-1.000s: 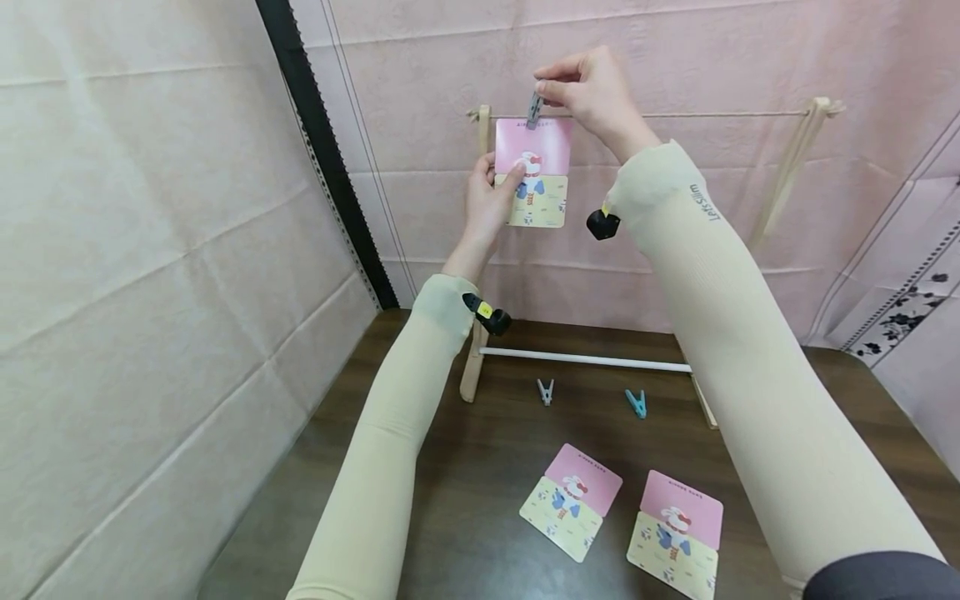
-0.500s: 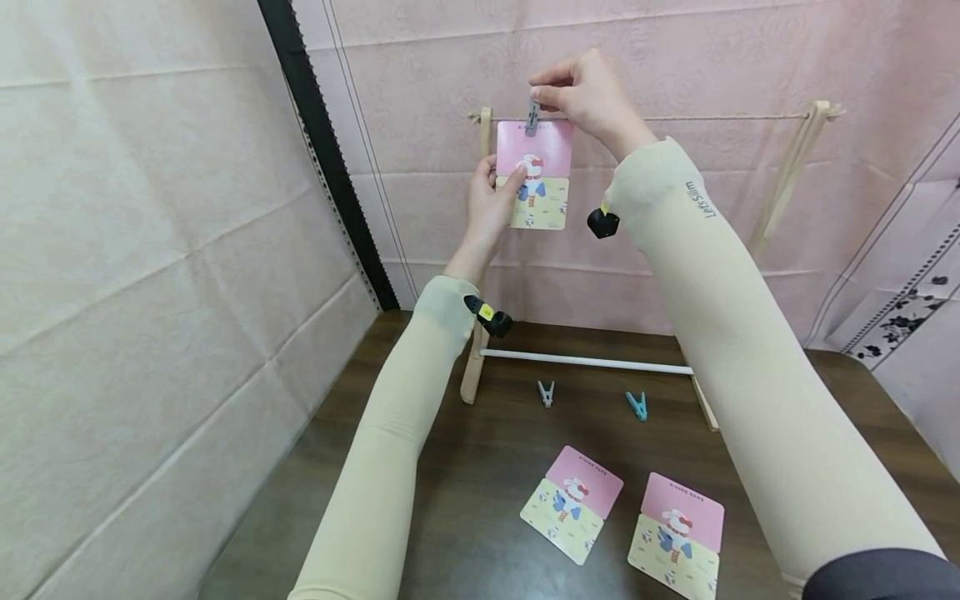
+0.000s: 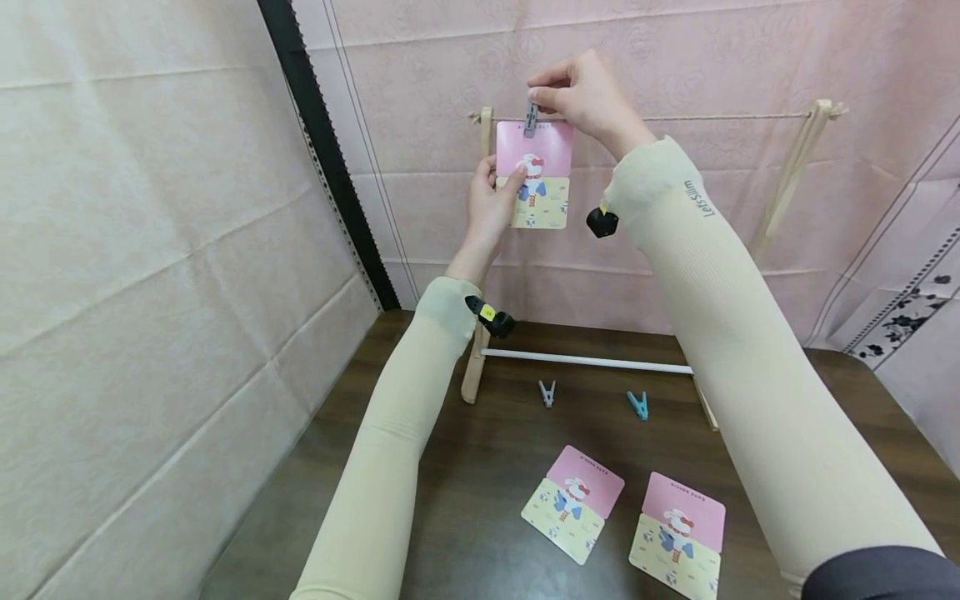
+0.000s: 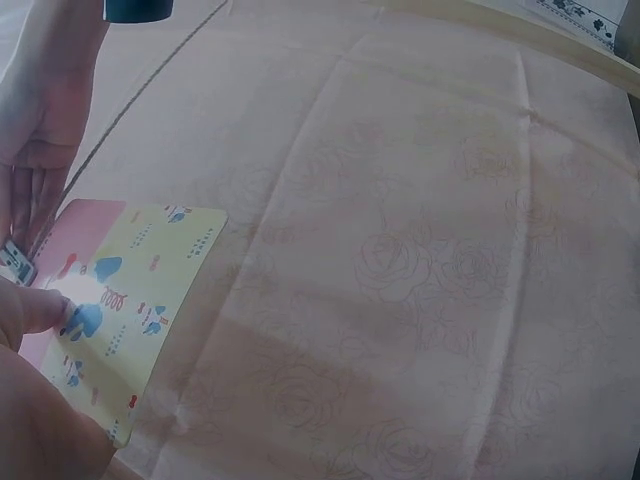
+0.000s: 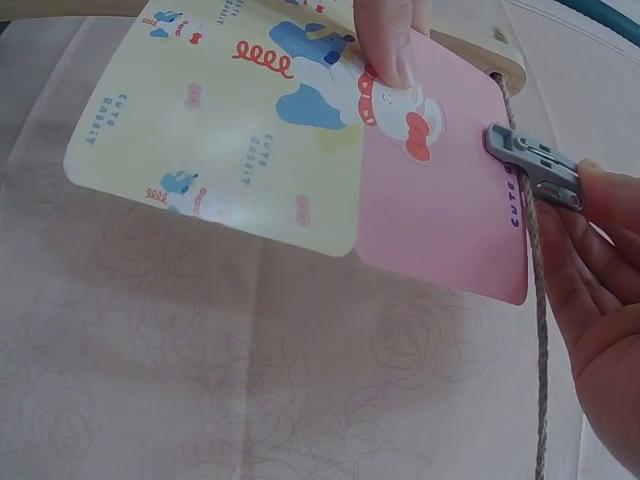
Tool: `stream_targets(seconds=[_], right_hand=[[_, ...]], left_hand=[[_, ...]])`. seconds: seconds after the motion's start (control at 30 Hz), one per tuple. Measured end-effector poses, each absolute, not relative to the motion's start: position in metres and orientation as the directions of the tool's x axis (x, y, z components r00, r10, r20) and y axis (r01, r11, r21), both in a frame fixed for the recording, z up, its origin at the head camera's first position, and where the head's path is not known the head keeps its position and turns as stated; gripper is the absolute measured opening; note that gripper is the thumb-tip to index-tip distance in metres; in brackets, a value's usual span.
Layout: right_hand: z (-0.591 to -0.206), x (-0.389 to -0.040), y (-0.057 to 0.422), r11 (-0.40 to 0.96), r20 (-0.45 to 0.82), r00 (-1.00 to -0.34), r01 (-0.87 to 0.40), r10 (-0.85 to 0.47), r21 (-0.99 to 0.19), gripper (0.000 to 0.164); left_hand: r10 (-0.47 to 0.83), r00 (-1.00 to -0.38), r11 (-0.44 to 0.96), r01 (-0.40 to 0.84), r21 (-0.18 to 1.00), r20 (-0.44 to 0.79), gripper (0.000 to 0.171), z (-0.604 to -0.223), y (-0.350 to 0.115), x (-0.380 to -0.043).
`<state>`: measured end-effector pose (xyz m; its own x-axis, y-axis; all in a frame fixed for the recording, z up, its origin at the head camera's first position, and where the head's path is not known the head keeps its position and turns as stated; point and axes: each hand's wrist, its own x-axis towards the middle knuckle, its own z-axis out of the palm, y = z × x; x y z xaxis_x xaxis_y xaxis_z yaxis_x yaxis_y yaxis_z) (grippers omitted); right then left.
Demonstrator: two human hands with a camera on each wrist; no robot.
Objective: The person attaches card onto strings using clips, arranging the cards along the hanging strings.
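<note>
Card (image 3: 544, 190) near left end of string (image 3: 727, 117), pinched by its side in fingers of left hand (image 3: 491, 200), grey clip (image 3: 531, 123) across top edge and string in fingers of right hand (image 3: 596, 100): first hanging seemingly almost done, clip not yet released. Apparently left to do: two matching cards (image 3: 573, 504), spare grey clip (image 3: 547, 396) and blue clip (image 3: 638, 407), lying on dark surface (image 3: 480, 517).

Head cam's bottom edge kinda chops the lower-right card (image 3: 677, 540); the upper-middle card (image 3: 538, 172) hides part of the left hand (image 3: 491, 202).
</note>
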<state>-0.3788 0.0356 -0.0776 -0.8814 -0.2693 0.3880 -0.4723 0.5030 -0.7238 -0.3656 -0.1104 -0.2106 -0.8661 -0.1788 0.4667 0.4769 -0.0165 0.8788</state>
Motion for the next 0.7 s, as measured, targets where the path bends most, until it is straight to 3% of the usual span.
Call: stream_targets(seconds=[0.7], right_hand=[[-0.0774, -0.3791, 0.0379, 0.588, 0.392, -0.864, -0.502, -0.315, -0.634, 0.043]], left_hand=[[-0.185, -0.854, 0.050, 0.486, 0.872, 0.486, 0.036, -0.2096, -0.1139, -0.3646]])
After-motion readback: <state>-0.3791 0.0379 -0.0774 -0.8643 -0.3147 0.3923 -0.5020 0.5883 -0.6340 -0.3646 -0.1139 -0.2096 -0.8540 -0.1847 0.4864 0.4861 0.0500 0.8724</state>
